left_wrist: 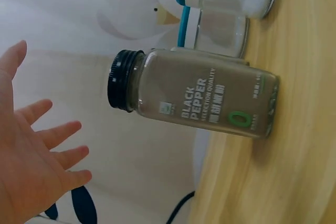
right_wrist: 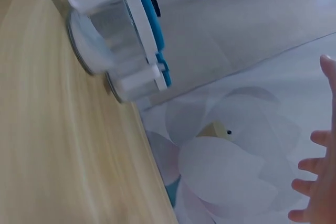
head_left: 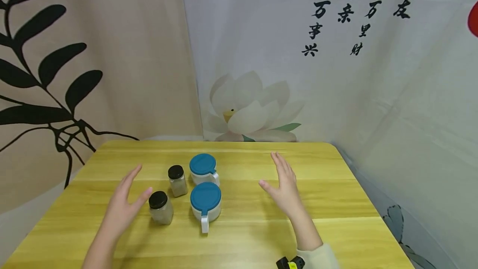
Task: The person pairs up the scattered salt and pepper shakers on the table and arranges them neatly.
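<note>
My left hand (head_left: pixel 122 209) hovers over the table's left side, fingers spread, holding nothing. Just right of its thumb stands a black-capped pepper bottle (head_left: pixel 162 214), upright; the left wrist view shows BLACK PEPPER lettering on this glass bottle (left_wrist: pixel 205 95). Behind it is a second black-capped bottle (head_left: pixel 178 185) with similar greyish contents. Two clear jars with blue lids and white handles stand to the right: a nearer jar (head_left: pixel 206 198) and a farther jar (head_left: pixel 203 165), partly hidden behind it. Over the right half, my right hand (head_left: pixel 285 186) is raised with fingers extended, apart from everything.
The wood-grain table (head_left: pixel 336 202) has rounded far corners. Behind it hangs a pale cloth (head_left: pixel 373 94) printed with a lotus and dark characters; a beige curtain (head_left: pixel 138 53) with black leaves is at left. A small black and yellow device (head_left: pixel 291 263) sits at the right sleeve (head_left: pixel 317 257).
</note>
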The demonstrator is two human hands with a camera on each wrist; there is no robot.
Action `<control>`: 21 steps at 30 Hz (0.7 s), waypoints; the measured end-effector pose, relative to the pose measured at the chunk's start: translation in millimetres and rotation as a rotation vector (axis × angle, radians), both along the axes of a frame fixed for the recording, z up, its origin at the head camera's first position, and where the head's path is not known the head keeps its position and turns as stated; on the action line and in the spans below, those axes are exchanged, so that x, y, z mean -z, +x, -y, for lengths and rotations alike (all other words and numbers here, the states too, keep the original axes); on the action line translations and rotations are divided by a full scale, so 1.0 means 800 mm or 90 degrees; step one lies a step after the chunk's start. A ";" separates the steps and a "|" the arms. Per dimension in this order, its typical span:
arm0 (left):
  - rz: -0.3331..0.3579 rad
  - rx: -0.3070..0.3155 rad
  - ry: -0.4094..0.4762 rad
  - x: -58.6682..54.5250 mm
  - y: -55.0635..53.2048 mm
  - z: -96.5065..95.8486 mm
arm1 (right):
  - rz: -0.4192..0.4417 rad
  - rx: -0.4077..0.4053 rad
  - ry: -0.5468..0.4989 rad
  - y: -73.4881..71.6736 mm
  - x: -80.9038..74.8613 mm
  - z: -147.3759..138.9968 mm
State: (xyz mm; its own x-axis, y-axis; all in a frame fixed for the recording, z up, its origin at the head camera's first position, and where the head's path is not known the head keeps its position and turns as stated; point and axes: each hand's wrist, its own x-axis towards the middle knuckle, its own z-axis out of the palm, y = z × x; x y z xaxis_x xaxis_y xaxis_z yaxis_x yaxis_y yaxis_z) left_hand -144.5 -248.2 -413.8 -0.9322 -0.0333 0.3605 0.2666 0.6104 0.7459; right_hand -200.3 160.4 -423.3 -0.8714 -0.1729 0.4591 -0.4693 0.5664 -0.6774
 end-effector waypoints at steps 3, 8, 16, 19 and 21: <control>0.017 -0.008 0.014 0.004 0.005 0.000 | 0.016 -0.020 -0.022 0.004 0.007 0.010; 0.025 -0.012 0.043 0.008 0.010 -0.002 | 0.031 -0.042 -0.046 0.003 0.015 0.023; 0.018 -0.025 0.077 0.026 0.012 -0.001 | 0.088 -0.066 -0.099 0.005 0.025 0.042; 0.001 -0.023 0.073 0.034 0.013 -0.002 | 0.106 -0.077 -0.112 0.006 0.030 0.049; -0.012 -0.021 0.073 0.038 0.013 -0.003 | 0.111 -0.085 -0.117 0.006 0.032 0.054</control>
State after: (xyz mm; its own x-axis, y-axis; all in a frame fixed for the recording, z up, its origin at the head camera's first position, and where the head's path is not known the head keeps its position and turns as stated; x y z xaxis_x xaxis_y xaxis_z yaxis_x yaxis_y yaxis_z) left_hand -134.4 -246.1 -444.5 -0.9227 -0.1059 0.3707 0.2631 0.5297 0.8063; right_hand -195.6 117.2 -449.0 -0.9147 -0.2195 0.3393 -0.3996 0.3671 -0.8399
